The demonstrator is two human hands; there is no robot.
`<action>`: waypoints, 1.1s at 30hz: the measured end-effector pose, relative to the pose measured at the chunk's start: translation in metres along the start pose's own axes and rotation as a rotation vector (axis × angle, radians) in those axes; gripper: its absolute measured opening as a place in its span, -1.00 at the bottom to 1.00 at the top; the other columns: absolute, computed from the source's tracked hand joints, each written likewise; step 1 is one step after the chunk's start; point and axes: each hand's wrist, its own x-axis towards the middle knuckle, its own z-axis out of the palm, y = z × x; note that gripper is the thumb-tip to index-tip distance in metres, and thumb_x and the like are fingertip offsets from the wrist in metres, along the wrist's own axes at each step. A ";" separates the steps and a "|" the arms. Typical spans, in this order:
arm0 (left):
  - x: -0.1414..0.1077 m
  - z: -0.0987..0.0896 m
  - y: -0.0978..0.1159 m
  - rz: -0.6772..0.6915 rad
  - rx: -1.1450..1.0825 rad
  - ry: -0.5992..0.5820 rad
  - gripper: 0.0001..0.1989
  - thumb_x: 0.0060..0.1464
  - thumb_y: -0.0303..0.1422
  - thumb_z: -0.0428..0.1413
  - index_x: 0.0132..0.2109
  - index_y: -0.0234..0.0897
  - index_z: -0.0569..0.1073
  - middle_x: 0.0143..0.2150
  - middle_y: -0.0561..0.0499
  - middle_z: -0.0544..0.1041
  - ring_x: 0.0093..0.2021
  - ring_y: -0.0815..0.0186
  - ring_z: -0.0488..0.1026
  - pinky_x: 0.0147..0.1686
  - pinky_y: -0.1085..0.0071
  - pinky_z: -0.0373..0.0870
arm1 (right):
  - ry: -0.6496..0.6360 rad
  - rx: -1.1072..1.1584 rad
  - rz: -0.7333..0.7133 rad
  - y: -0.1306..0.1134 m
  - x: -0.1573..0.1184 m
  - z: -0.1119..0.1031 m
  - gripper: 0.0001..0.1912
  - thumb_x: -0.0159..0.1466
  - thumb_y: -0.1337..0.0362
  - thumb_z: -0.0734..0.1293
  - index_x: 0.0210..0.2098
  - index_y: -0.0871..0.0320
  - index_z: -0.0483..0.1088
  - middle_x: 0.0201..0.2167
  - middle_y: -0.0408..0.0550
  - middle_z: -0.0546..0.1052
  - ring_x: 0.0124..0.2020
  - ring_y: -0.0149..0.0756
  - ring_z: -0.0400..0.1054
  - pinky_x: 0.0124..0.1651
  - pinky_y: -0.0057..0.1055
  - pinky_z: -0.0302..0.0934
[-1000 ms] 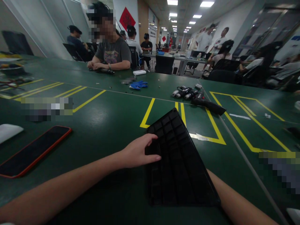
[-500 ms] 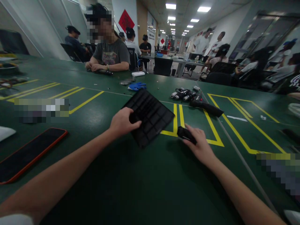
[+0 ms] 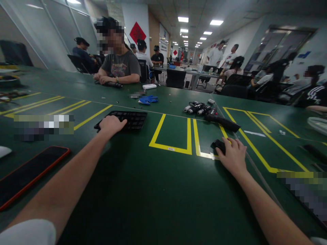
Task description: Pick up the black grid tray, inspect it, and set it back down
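My left hand [image 3: 111, 125] grips the left side of a black gridded tray [image 3: 136, 119], thumb over its top and the other fingers partly hidden. The tray lies at a low angle at or just above the green table [image 3: 143, 190]. Over to the right, my right hand [image 3: 233, 154] is closed around a small black object [image 3: 219, 145], whose kind I cannot make out. That object is by the lower right corner of a yellow tape outline [image 3: 204, 154]. A bundle of black cables with silver ends [image 3: 198, 108] lies beyond it.
A black tube-like thing [image 3: 224, 123] lies behind my right hand. Blue gloves [image 3: 148, 99] and a white block [image 3: 149, 86] are farther back. An orange-edged phone [image 3: 33, 173] lies at left. A person [image 3: 120, 64] sits across the table.
My left hand has moved left with the tray, which has gone from steeply tilted to nearly flat. My right hand has shifted right with the small black object.
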 end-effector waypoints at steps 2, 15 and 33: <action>-0.013 -0.005 0.014 -0.098 0.012 0.051 -0.66 0.13 -0.29 -0.15 -0.24 -0.49 0.40 -0.28 -0.22 0.42 0.00 -0.12 0.30 -0.09 -0.05 0.22 | 0.038 0.040 -0.032 -0.014 -0.005 -0.008 -0.48 0.20 0.11 0.13 0.09 0.26 0.19 0.07 0.26 0.25 0.17 0.20 -0.05 0.06 0.29 -0.08; -0.171 0.032 0.113 0.718 -0.261 -0.306 -0.50 0.04 -0.63 -0.17 0.08 -0.24 0.34 0.18 -0.06 0.31 0.19 0.26 0.20 0.16 0.12 0.14 | -0.559 0.412 -0.497 -0.137 -0.091 -0.084 -0.52 0.29 0.13 0.06 0.19 0.03 0.08 0.22 -0.07 0.17 0.26 -0.13 -0.06 0.28 0.10 -0.24; -0.215 0.011 0.138 1.150 -0.233 -0.132 -0.76 0.12 -0.49 -0.09 -0.13 -0.37 0.43 -0.18 -0.14 0.50 -0.14 0.24 0.39 -0.08 0.26 0.33 | -0.522 0.376 -0.553 -0.139 -0.102 -0.082 -0.52 0.26 0.25 0.09 0.17 0.17 0.14 0.22 0.07 0.15 0.26 -0.04 -0.08 0.27 0.09 -0.20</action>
